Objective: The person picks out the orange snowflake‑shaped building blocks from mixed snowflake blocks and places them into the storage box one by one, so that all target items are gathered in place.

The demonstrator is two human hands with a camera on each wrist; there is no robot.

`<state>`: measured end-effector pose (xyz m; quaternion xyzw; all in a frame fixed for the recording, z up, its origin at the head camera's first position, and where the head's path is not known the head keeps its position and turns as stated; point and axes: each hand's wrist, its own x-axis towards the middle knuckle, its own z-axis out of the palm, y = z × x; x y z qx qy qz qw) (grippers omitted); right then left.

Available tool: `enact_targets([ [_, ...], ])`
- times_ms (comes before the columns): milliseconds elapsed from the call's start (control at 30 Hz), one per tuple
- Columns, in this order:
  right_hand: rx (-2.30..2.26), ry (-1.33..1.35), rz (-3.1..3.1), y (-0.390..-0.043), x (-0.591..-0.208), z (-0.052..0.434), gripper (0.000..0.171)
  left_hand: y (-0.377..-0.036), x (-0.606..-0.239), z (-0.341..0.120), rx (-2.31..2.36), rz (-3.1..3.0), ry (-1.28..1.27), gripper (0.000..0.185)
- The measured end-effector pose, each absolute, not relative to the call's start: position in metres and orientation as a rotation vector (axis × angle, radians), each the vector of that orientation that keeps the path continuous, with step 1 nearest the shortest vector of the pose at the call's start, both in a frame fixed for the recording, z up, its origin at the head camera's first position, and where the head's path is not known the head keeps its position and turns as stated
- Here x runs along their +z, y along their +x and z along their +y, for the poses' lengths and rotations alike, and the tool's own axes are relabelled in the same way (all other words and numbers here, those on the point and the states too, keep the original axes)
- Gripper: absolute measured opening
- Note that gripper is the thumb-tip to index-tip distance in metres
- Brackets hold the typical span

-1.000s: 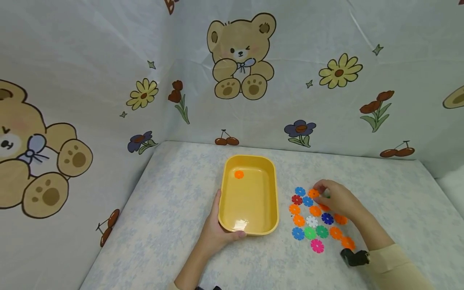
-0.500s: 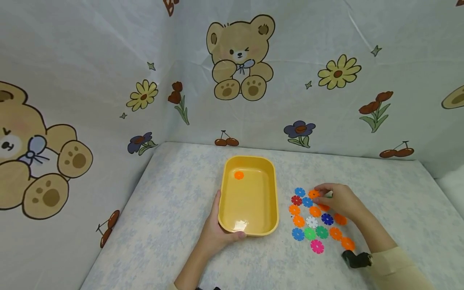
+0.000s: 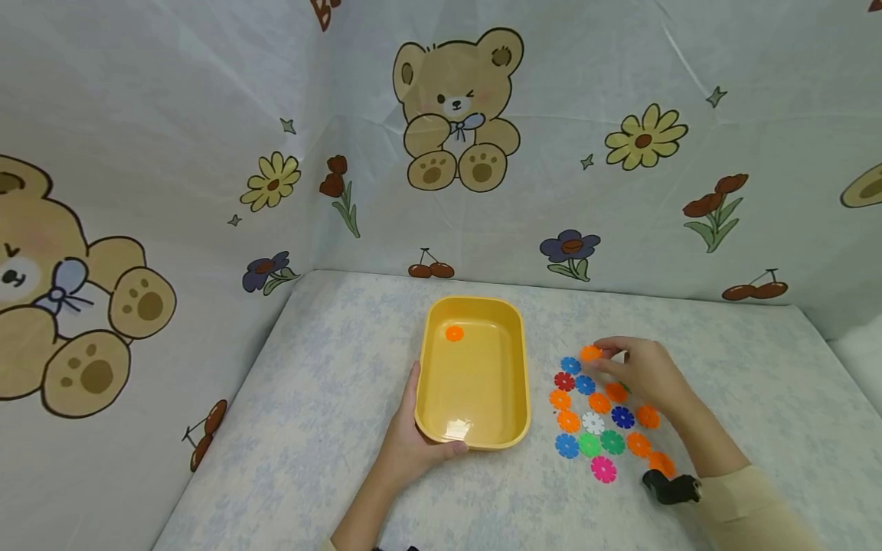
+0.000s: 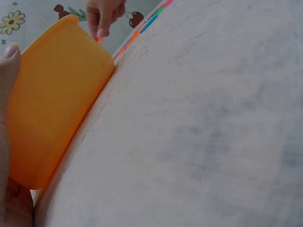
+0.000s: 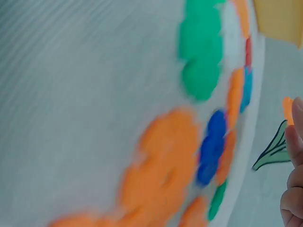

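My left hand (image 3: 412,440) grips the near left corner of a yellow rectangular tub (image 3: 472,375), thumb along its near end and fingers up its left side. One orange notched disc (image 3: 454,334) lies inside, toward the far left. To the right, my right hand (image 3: 648,371) pinches another orange disc (image 3: 590,353) between thumb and fingertips, above the far edge of a group of flat, flower-shaped plastic discs. In the right wrist view that pinched orange disc (image 5: 288,110) shows just beyond the thumb. The left wrist view has the tub's side wall (image 4: 57,99) close by the left hand.
Several loose discs lie right of the tub, among them a red disc (image 3: 564,382), a white disc (image 3: 592,422), a dark blue disc (image 3: 623,417) and a pink disc (image 3: 603,469). Bear-printed cloth (image 3: 482,229) rises behind and left of the pale table (image 3: 289,459).
My right hand now has the orange disc lifted off the group's far edge and moved slightly away and left. The orange disc beneath it has come into view. My left hand and the tub stay put.
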<state>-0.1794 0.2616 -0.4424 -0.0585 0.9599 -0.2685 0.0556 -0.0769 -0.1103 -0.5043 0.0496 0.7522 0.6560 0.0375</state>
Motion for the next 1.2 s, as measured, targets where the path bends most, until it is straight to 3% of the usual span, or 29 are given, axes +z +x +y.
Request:
enact_targets([
  [533, -1.109, -0.492, 2.891, -0.189, -0.415, 0.149, 0.037, -0.078, -0.505, -0.112, 2.010, 2.296, 0.167, 0.132],
  [900, -0.961, -0.543, 2.777, -0.199, -0.430, 0.086, 0.035, -0.077, -0.502, -0.112, 1.991, 2.294, 0.142, 0.130],
  [1200, -0.796, -0.643, 2.847, -0.209, -0.450, 0.062, 0.019, -0.077, -0.504, -0.112, 2.000, 2.288, 0.159, 0.131],
])
